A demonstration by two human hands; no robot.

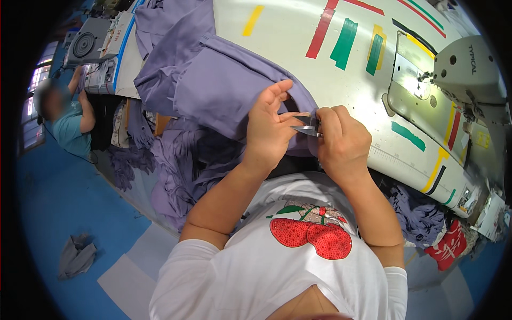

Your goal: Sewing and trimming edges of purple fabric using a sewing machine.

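Observation:
My right hand [344,140] is closed around small metal thread snips [306,128], whose two blades point left and stand apart. Close by the blade tips, my left hand [269,128] brings thumb and a finger together while its other fingers stretch upward. Whatever lies in that pinch is too small to make out. Purple fabric [224,80], a sewn piece with a folded band along its edge, spreads over the table behind my left hand and hangs down at the front edge near both hands.
A sewing machine [464,69] stands on the right of the white table [282,26], which bears coloured tape strips. More purple fabric [173,170] hangs at the left, and a dark purple bundle [416,213] lies lower right. A person [69,117] sits at another machine far left. Grey cloth [77,256] lies on the blue floor.

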